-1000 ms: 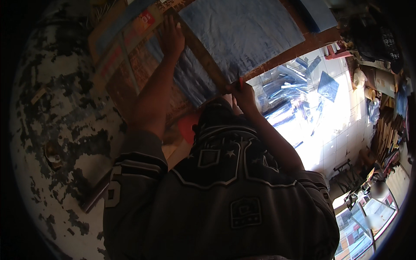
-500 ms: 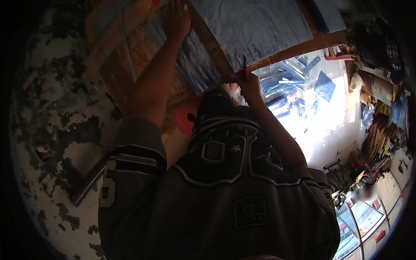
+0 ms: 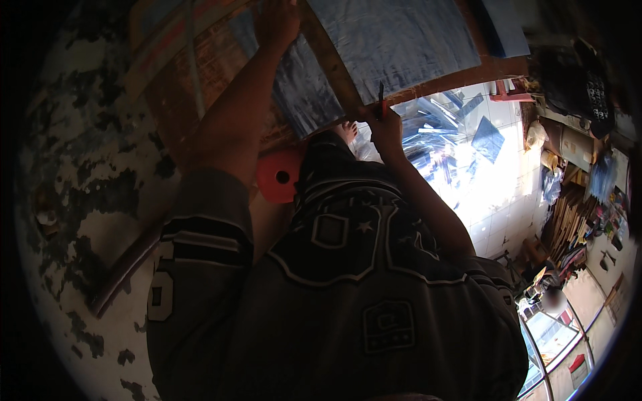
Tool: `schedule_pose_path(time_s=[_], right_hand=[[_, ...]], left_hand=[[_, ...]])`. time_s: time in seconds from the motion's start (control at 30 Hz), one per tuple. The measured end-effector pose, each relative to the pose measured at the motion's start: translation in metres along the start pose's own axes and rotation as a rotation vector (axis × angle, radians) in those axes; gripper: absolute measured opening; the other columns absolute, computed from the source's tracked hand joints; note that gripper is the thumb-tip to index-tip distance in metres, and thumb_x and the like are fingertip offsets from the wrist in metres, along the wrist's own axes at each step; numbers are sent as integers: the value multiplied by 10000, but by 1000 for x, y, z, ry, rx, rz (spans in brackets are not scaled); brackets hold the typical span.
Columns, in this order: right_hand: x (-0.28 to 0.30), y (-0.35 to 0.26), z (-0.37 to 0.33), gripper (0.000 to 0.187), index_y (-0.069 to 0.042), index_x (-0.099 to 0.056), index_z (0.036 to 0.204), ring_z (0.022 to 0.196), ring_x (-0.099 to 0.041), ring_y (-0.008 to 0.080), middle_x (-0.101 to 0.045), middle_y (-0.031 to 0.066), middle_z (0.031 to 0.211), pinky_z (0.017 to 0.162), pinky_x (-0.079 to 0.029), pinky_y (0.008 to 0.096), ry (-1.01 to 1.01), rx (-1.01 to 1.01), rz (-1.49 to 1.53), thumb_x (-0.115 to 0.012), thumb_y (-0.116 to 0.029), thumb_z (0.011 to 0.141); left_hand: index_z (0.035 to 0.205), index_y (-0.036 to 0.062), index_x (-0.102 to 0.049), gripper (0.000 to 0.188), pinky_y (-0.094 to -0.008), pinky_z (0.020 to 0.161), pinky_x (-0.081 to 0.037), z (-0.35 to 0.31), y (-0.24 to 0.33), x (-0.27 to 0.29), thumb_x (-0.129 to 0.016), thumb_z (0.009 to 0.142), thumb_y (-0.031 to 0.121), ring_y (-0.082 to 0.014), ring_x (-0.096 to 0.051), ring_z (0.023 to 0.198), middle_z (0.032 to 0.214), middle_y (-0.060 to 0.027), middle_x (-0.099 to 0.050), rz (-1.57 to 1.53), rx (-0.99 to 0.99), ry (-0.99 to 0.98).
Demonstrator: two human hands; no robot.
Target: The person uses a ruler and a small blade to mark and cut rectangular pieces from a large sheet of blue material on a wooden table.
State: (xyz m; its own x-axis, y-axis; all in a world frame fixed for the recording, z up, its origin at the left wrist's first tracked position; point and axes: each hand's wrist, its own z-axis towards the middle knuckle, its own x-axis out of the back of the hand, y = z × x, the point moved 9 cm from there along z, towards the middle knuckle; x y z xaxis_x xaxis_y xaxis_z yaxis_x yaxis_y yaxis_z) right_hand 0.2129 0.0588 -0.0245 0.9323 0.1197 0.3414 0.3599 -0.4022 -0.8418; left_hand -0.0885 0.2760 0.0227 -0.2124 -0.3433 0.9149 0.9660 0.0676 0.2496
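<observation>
A blue-grey streaked sheet (image 3: 408,47) lies on a brown work table (image 3: 441,84). Across it runs a long, flat brown strip (image 3: 329,61), like a straightedge. At the upper edge, my left hand (image 3: 277,23) lies flat beside the strip's far part, its fingertips partly cut off by the frame. My right hand (image 3: 386,130) is closed round a slim red cutter knife (image 3: 383,108) at the table's near edge, by the strip's near end. The knife's thin dark end points up and away. A narrower streaked piece (image 3: 304,90) shows left of the strip.
Offcuts (image 3: 438,130) litter the sunlit tiled floor (image 3: 498,207) at right. A red stool with a round hole (image 3: 275,177) stands by my leg. A dark tube (image 3: 124,277) lies on the patchy floor at left. Stacked wood strips (image 3: 567,217) stand far right.
The view has shifted slightly. My left hand sits nearer the upper frame edge, and more of the red stool and my foot shows. My right hand keeps its hold on the cutter knife.
</observation>
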Motion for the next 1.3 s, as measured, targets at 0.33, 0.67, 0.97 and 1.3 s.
schedule_pose_path(time_s=[0.33, 0.67, 0.97, 1.3], right_hand=[[-3, 3, 0, 293, -26, -733, 971, 526, -578, 81, -722, 32, 759, 474, -435, 273, -4, 33, 42, -758, -315, 931], [-1, 7, 5, 396, -51, -731, 927, 761, -733, 298, -738, 125, 783, 705, -528, 410, -17, 15, -42, -739, -445, 886], [-3, 16, 12, 352, -41, -749, 895, 692, -703, 210, -751, 91, 774, 639, -512, 369, -71, -88, -51, -752, -393, 887], [-3, 16, 10, 365, -54, -755, 888, 760, -725, 260, -749, 102, 781, 708, -507, 412, -99, -110, -5, -752, -419, 877]], left_hand=[[1541, 119, -426, 554, -557, 1186, -307, 6, -6, -10, -418, 1071, 412, -338, -467, 1396, 1573, -118, -458, 106, -137, 127], [1563, 129, -387, 568, -587, 1219, -238, 4, -1, -7, -377, 1084, 434, -333, -411, 1452, 1624, -110, -393, 98, -113, 91], [1572, 119, -355, 553, -595, 1240, -194, 2, 2, -1, -382, 1093, 394, -362, -367, 1475, 1618, -128, -384, 57, -34, -4], [1578, 94, -340, 556, -604, 1249, -153, 0, 5, 3, -411, 1091, 351, -339, -326, 1503, 1636, -144, -349, 81, -63, 9]])
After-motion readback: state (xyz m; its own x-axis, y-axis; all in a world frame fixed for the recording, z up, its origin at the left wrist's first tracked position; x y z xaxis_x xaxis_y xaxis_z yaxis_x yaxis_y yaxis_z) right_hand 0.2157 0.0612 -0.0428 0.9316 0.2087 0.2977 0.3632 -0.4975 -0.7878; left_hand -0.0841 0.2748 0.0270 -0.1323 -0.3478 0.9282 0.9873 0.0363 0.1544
